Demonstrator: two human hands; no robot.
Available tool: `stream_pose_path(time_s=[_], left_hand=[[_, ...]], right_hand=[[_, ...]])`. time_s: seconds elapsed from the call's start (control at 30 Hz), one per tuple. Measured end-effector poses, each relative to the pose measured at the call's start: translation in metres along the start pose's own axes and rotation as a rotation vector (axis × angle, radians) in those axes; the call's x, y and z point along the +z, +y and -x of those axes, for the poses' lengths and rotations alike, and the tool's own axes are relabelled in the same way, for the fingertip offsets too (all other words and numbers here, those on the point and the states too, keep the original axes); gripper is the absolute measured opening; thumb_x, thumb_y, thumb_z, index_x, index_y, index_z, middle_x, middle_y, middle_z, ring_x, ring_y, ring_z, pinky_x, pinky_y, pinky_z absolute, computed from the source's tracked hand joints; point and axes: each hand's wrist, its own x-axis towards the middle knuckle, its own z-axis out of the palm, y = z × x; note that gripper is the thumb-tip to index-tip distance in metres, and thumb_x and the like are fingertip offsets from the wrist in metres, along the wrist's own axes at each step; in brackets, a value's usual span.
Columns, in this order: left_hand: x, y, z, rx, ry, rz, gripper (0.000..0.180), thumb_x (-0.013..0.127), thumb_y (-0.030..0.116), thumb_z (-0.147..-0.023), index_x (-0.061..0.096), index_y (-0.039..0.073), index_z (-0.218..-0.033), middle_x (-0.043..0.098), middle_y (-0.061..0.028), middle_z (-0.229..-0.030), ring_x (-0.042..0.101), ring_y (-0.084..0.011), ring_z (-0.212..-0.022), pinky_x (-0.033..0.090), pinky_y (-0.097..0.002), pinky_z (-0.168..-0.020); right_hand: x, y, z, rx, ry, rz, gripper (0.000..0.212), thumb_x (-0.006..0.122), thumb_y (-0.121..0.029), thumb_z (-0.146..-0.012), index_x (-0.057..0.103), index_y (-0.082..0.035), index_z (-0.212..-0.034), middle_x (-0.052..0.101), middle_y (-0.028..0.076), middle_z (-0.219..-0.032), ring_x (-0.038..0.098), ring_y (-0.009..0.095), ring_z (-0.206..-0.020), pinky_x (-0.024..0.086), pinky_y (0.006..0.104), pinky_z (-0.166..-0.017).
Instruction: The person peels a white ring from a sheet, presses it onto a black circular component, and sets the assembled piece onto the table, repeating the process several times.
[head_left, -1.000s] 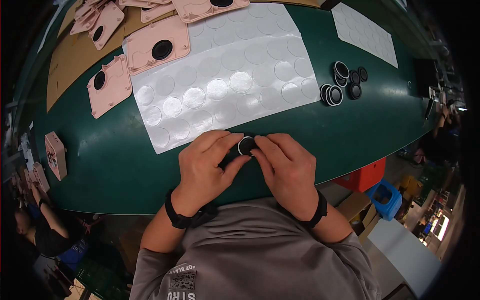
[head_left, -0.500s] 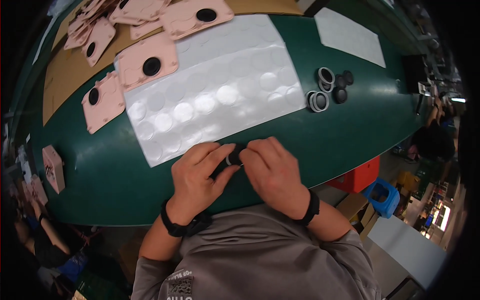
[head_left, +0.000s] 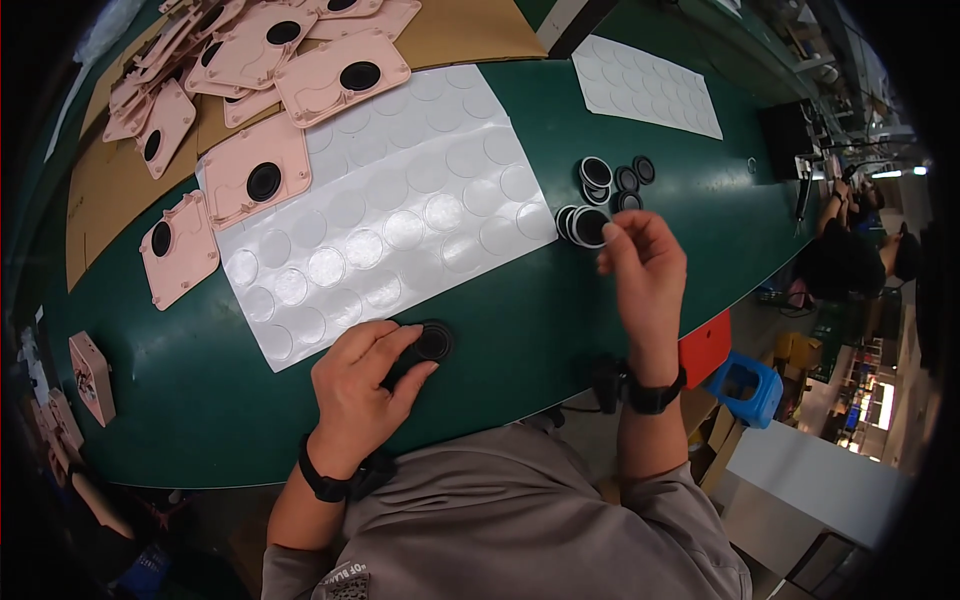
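Observation:
My left hand [head_left: 362, 387] pinches a black round ribbed disc [head_left: 434, 342] between thumb and fingers, close to the green table top. My right hand [head_left: 650, 275] is over to the right, its fingers curled together. Its fingertips meet the right edge of a black disc with a pale rim [head_left: 588, 229], at a small stack of pale rings. Whether they grip that piece or something small is hidden. Just behind stands another pale-rimmed black piece [head_left: 595, 172]. Several plain black discs [head_left: 627, 180] lie beside it, partly behind my right hand.
A white sheet of round clear stickers [head_left: 400, 228] covers the table's middle. Pink plates with black discs [head_left: 258, 178] lie at the left and pile on cardboard [head_left: 95, 215]. Another sticker sheet [head_left: 648, 85] lies far right. A blue stool [head_left: 748, 390] stands beyond the table edge.
My hands were together at the near table edge around a black piece. My right hand has moved away right to the rings; my left hand keeps the black disc. The whole view has shifted.

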Motion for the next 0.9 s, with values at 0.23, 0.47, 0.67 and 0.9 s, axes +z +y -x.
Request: stream_pose_path(time_s=[0.23, 0.47, 0.67, 0.9], left_hand=[[-0.001, 0.000, 0.001, -0.006, 0.007, 0.000, 0.041, 0.094, 0.016, -0.074, 0.077, 0.010, -0.111, 0.074, -0.0087, -0.103, 0.074, -0.0280, -0.089, 0.060, -0.0370, -0.073], [-0.004, 0.001, -0.003, 0.035, 0.022, 0.000, 0.041, 0.094, 0.016, -0.075, 0.077, 0.009, -0.111, 0.074, -0.0093, -0.104, 0.074, -0.0283, -0.088, 0.061, -0.0371, -0.072], [-0.017, 0.003, 0.006, -0.080, 0.070, 0.256, 0.033, 0.090, 0.008, -0.081, 0.075, 0.004, -0.110, 0.075, -0.0113, -0.103, 0.075, -0.0288, -0.090, 0.061, -0.0363, -0.073], [-0.028, -0.027, 0.005, -0.047, 0.308, 0.104, 0.028, 0.084, 0.001, -0.084, 0.074, 0.003, -0.110, 0.074, -0.0123, -0.103, 0.074, -0.0311, -0.091, 0.059, -0.0389, -0.076]], right_hand=[[-0.009, 0.018, -0.023, 0.050, 0.031, 0.274, 0.014, 0.070, -0.010, -0.104, 0.073, 0.000, -0.113, 0.071, 0.001, -0.089, 0.062, 0.007, -0.071, 0.051, 0.0218, -0.066], [0.021, -0.016, -0.001, -0.327, 0.185, 0.675, 0.018, 0.071, -0.008, -0.103, 0.072, 0.003, -0.118, 0.072, 0.004, -0.094, 0.067, 0.010, -0.084, 0.056, 0.0259, -0.075], [0.110, -0.056, 0.014, -0.371, -0.493, 0.367, 0.015, 0.073, 0.001, -0.095, 0.075, 0.002, -0.109, 0.071, 0.011, -0.097, 0.070, 0.022, -0.085, 0.057, 0.0313, -0.077], [0.130, -0.043, 0.002, -0.568, -0.548, 0.639, 0.018, 0.077, 0.003, -0.089, 0.075, 0.002, -0.107, 0.071, 0.014, -0.099, 0.071, 0.029, -0.082, 0.058, 0.0353, -0.074]])
